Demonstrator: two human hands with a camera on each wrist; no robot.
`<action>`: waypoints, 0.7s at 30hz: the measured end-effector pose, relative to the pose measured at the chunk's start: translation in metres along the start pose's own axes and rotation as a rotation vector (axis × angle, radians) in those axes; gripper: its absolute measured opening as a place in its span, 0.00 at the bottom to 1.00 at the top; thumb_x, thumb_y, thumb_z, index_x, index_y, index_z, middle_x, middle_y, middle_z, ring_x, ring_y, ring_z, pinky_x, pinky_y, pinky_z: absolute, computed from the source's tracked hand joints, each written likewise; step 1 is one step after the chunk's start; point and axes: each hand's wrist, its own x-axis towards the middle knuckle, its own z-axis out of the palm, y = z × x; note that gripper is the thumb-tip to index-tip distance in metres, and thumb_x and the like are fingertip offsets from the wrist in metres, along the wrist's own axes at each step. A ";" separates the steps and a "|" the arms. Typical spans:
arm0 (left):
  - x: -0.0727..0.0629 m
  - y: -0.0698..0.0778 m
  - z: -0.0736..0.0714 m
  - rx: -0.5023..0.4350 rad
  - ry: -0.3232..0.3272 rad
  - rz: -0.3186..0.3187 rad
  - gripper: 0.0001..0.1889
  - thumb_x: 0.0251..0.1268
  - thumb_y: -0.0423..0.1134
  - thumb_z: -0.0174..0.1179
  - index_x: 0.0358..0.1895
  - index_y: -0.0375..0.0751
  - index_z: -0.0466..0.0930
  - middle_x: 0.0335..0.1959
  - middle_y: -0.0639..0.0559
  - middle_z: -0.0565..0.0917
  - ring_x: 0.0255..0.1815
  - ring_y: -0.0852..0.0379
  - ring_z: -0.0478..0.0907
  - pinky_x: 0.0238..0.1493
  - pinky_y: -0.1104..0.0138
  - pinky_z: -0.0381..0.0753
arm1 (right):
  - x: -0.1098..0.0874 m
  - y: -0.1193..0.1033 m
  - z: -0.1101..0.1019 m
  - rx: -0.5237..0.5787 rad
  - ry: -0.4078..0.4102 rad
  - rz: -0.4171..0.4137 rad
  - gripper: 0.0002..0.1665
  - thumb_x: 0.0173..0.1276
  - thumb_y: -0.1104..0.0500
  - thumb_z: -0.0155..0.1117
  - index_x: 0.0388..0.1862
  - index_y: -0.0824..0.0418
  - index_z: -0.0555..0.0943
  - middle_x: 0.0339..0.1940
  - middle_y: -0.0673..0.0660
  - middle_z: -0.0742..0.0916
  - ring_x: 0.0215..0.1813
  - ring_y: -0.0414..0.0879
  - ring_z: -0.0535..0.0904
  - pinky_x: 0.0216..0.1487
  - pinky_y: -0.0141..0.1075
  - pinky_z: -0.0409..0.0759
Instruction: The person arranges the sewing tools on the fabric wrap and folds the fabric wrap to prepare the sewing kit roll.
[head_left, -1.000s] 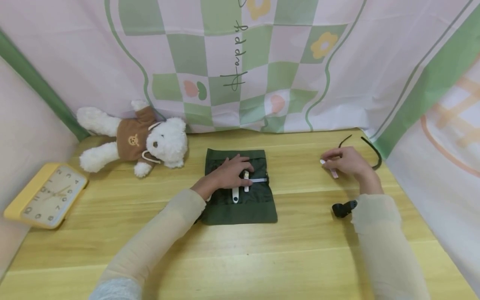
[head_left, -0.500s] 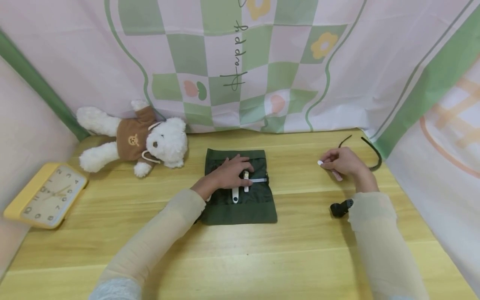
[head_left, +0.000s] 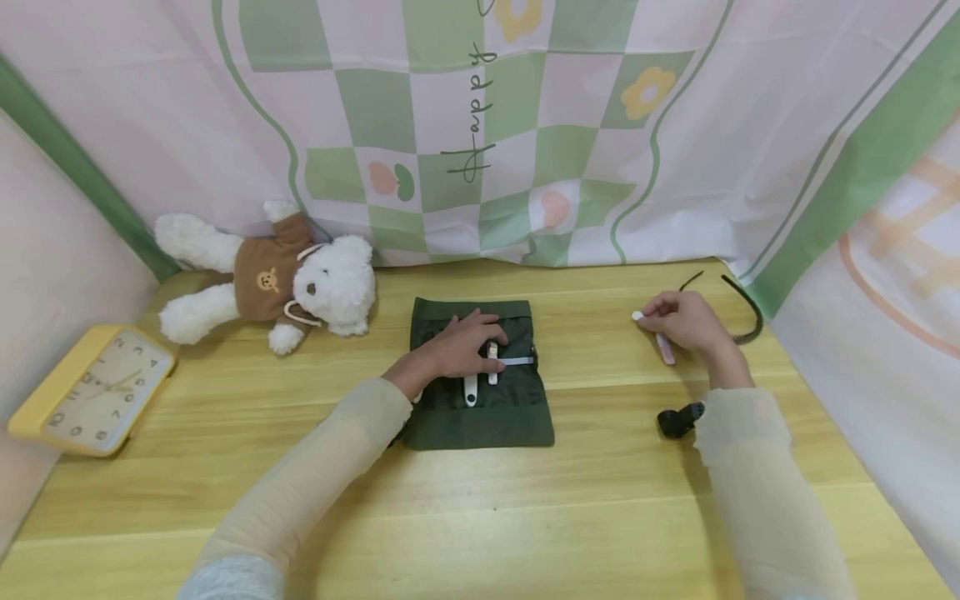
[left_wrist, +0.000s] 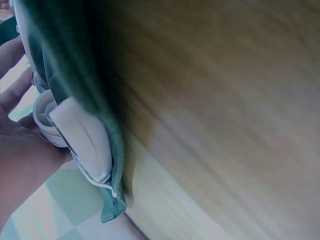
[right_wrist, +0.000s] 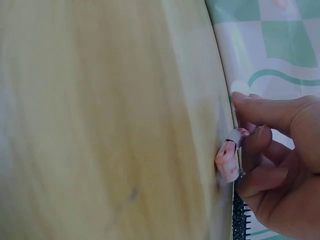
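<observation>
My left hand [head_left: 465, 346] rests with fingers spread on a dark green fabric case [head_left: 480, 429] lying flat. Beside the fingers, a long white handle [head_left: 471, 392] and a small white piece with a gold-coloured end [head_left: 492, 367] show in the case. White stacked rings [left_wrist: 47, 117] and a flat white block [left_wrist: 82, 137] appear under the hand in the left wrist view. Off to the right, my right hand [head_left: 686, 321] pinches a small white disc [head_left: 637, 317] between thumb and forefinger. Below the fingers is a pink folded, printed tape [right_wrist: 227, 162]; whether the other fingers grip it is unclear.
A curved black strip [head_left: 750, 304] with small teeth lies behind the right hand. Far left are a white plush toy [head_left: 337, 287] in a brown top and a yellow clock [head_left: 93, 392]. A checked curtain [head_left: 450, 200] borders the wooden table [head_left: 525, 533] at the back.
My right hand has shifted slightly left with the white disc, and the pink tape has changed its angle below it. My left hand stays in place on the green case.
</observation>
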 end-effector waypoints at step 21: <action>0.000 -0.001 0.000 -0.011 -0.003 0.003 0.22 0.72 0.49 0.64 0.64 0.47 0.77 0.81 0.45 0.56 0.83 0.42 0.39 0.77 0.42 0.38 | 0.001 -0.017 0.004 0.251 0.125 -0.016 0.21 0.74 0.54 0.67 0.55 0.69 0.79 0.42 0.55 0.85 0.32 0.47 0.81 0.33 0.37 0.80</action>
